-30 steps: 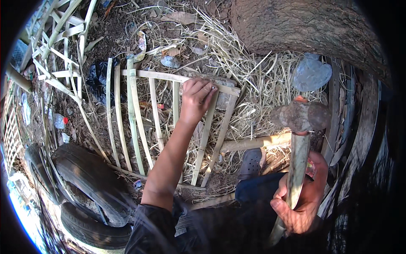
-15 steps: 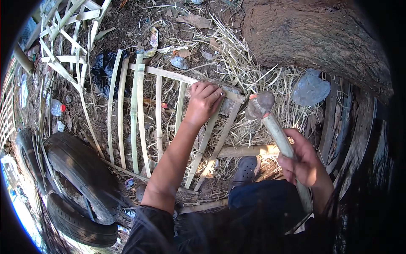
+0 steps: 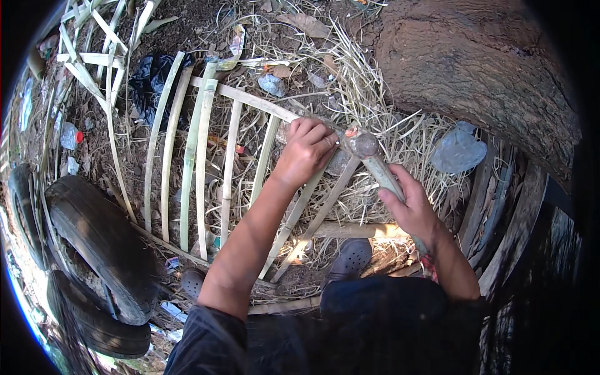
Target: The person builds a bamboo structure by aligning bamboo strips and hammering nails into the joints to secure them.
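Observation:
A lattice of split bamboo strips (image 3: 203, 169) lies on the ground in front of me, with a long cross strip (image 3: 250, 99) along its far side. My left hand (image 3: 306, 150) is closed at the right part of that cross strip, its fingers bent over it. A tiny bright speck shows at the fingertips, too small to name. My right hand (image 3: 412, 203) grips the pale handle of a hammer (image 3: 386, 178). The hammer's rounded, dirty head is right beside my left fingertips, covering the strip's right end. I cannot tell whether the head touches it.
Old tyres (image 3: 100, 244) lie at the left, below a tangle of bamboo strips (image 3: 94, 59). A thick tree trunk (image 3: 469, 75) fills the far right. Around the lattice are dry straw (image 3: 353, 75), a black plastic bag (image 3: 150, 87) and a clear plastic bag (image 3: 459, 150). My shoe (image 3: 350, 259) is near.
My right hand has moved left and farther away, bringing the hammer's head down next to my left fingertips. The left hand keeps its hold on the strip. The whole view has shifted slightly.

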`<action>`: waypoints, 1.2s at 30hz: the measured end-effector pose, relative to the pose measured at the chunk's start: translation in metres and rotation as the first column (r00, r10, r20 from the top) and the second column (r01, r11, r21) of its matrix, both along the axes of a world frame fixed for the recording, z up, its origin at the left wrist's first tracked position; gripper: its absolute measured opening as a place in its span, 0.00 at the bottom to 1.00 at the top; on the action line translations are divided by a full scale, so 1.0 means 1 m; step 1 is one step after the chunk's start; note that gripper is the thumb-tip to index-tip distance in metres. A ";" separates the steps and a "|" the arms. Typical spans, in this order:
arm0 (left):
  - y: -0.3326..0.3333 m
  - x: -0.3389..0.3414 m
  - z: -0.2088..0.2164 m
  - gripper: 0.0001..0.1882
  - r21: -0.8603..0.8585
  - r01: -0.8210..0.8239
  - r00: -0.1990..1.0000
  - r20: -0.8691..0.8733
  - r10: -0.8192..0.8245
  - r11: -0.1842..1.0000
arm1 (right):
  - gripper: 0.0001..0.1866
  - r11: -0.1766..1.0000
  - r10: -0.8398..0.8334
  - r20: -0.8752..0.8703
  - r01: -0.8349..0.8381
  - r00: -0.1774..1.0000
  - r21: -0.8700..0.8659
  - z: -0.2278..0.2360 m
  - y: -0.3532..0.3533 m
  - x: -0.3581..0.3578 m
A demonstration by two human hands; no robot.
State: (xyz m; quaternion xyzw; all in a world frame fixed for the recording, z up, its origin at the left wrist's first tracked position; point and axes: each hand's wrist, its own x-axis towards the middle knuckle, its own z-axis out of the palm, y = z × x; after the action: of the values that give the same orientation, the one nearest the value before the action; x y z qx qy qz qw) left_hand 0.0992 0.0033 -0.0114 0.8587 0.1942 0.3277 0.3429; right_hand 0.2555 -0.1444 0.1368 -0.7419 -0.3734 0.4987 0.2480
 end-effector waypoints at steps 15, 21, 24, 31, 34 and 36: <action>0.000 0.004 -0.005 0.12 -0.043 -0.036 0.998 0.047 0.038 0.998 | 0.19 1.000 -0.019 -0.077 0.018 0.997 -0.011 -0.009 0.001 -0.003; 0.002 0.000 0.000 0.10 -0.061 -0.032 0.999 0.017 0.033 0.998 | 0.20 0.994 -0.037 -0.080 0.029 0.996 -0.105 -0.002 0.006 -0.001; 0.001 -0.002 -0.004 0.10 -0.035 -0.005 1.000 0.018 0.005 0.999 | 0.20 0.991 -0.014 -0.078 0.004 0.997 -0.130 -0.002 0.009 0.001; 0.007 -0.002 -0.001 0.10 0.005 0.027 0.999 0.019 -0.027 1.000 | 0.21 0.978 -0.051 -0.095 0.030 0.994 -0.206 -0.003 0.013 0.005; 0.006 0.001 -0.004 0.10 -0.038 0.030 0.997 0.066 -0.027 0.999 | 0.21 0.986 -0.076 -0.156 0.051 0.985 -0.157 -0.001 0.001 0.000; 0.005 0.005 0.000 0.11 -0.062 0.025 0.996 0.087 -0.019 0.998 | 0.21 1.000 -0.004 -0.067 0.003 0.998 -0.006 -0.007 -0.003 0.002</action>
State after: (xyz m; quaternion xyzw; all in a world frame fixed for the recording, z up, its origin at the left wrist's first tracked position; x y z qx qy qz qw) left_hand 0.1041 0.0086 -0.0111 0.8346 0.1800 0.3544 0.3813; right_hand 0.2572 -0.1477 0.1297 -0.7261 -0.3621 0.5240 0.2590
